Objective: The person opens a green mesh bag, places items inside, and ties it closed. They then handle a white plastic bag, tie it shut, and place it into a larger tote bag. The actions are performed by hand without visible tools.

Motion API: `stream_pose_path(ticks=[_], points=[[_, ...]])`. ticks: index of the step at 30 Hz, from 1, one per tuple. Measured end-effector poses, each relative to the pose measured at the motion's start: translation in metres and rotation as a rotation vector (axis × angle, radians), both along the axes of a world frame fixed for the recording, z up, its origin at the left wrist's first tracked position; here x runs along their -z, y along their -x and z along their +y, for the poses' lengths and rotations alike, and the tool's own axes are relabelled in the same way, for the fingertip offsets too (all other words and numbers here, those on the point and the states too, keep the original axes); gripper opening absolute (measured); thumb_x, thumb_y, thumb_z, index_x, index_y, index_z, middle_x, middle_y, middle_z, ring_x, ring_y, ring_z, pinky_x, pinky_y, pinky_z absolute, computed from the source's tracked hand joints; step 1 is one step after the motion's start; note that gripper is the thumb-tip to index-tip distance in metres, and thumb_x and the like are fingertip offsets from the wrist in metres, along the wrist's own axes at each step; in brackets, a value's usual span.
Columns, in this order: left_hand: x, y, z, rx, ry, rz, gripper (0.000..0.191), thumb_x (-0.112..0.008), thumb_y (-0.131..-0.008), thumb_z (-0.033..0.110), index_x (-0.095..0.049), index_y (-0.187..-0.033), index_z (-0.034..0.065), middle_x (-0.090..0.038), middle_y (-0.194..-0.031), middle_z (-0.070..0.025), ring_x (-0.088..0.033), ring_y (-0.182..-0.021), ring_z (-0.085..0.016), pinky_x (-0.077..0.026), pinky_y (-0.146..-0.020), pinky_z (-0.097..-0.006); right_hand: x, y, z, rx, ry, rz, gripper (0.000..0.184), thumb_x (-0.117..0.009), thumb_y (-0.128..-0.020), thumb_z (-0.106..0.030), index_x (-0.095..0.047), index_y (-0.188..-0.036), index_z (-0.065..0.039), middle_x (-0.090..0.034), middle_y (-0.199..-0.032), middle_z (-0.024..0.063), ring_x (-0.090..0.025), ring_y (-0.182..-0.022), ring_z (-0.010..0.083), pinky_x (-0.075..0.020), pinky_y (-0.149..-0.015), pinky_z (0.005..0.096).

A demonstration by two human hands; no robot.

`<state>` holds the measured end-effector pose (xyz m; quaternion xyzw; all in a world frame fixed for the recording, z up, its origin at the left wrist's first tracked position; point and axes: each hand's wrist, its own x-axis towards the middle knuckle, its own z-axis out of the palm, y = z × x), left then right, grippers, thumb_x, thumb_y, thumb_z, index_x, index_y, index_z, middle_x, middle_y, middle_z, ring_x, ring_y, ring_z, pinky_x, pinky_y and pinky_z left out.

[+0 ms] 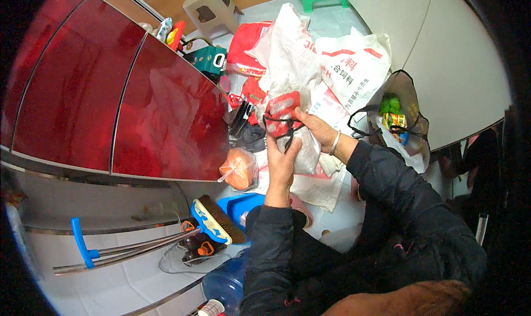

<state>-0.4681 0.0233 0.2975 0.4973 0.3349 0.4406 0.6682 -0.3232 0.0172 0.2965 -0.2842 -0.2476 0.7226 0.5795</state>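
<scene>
A white woven plastic sack point(290, 63) with red print stands before me, gathered into a neck and tied round with a black cord point(289, 127). My left hand point(281, 162) grips the gathered part from below, its thumb beside the cord's dangling end. My right hand point(318, 128) holds the same part from the right, with the thumb on the red print just above the cord. Below the tie, the sack's loose mouth point(308, 150) flares out between my hands. My fingers behind the sack are hidden.
Flat printed sacks point(352, 67) lie behind. Glossy red cabinet doors point(166, 121) stand left, near a clear bag of something orange point(239, 170). A black mesh bag point(404, 117) is at right. A broom point(211, 220), blue dustpan point(236, 202) and water jug point(226, 283) occupy the lower left.
</scene>
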Motion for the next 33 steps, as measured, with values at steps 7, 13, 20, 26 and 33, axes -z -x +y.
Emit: stream_pose_path(ticks=[7,13,20,26,33], points=[[-0.002,0.003,0.001,0.14,-0.097,0.034,0.079,-0.08,-0.067,0.024,-0.038,-0.129,0.0,-0.052,-0.121,-0.0131,-0.052,-0.109,-0.024,-0.04,-0.096,-0.0354,-0.001,-0.008,-0.001,0.091,-0.011,-0.371,0.064,-0.045,-0.093,-0.056,-0.061,-0.115,0.001,-0.065,-0.107,0.0094,-0.059,-0.093,0.0155,-0.0461,-0.084,0.0284],[-0.006,0.0,0.008,-0.209,-0.286,0.518,0.077,-0.083,-0.063,0.028,-0.042,-0.12,-0.0043,-0.058,-0.11,-0.0192,-0.058,-0.1,-0.029,-0.044,-0.091,-0.0368,0.011,-0.007,0.005,0.377,-0.2,-0.882,0.057,-0.044,-0.095,-0.052,-0.065,-0.091,0.001,-0.064,-0.082,0.0121,-0.056,-0.078,0.0175,-0.0456,-0.073,0.0307],[-0.011,-0.007,0.01,-0.36,-0.369,0.735,0.077,-0.085,-0.059,0.026,-0.043,-0.115,-0.0052,-0.058,-0.106,-0.0226,-0.059,-0.098,-0.035,-0.045,-0.087,-0.0392,-0.001,-0.004,-0.015,0.418,-0.149,-0.999,0.033,-0.063,-0.088,-0.03,-0.063,-0.073,-0.001,-0.057,-0.06,0.0039,-0.049,-0.056,0.0089,-0.0422,-0.053,0.027],[-0.005,-0.007,0.012,-0.355,-0.366,0.734,0.08,-0.084,-0.059,0.027,-0.042,-0.118,-0.0066,-0.058,-0.108,-0.0243,-0.058,-0.102,-0.036,-0.045,-0.089,-0.0397,-0.013,-0.005,-0.019,0.166,-0.19,-0.781,0.024,-0.066,-0.084,-0.02,-0.063,-0.069,-0.002,-0.059,-0.06,0.0011,-0.052,-0.056,0.0071,-0.042,-0.052,0.0242],[0.012,0.01,0.035,-0.285,-0.128,0.483,0.075,-0.083,-0.058,0.022,-0.046,-0.116,-0.007,-0.058,-0.108,-0.0182,-0.058,-0.097,-0.027,-0.046,-0.087,-0.0359,-0.03,-0.02,-0.04,-0.396,-0.306,-0.432,0.02,-0.058,-0.082,-0.013,-0.059,-0.065,-0.004,-0.054,-0.06,0.0,-0.048,-0.052,0.0061,-0.0366,-0.048,0.0205]])
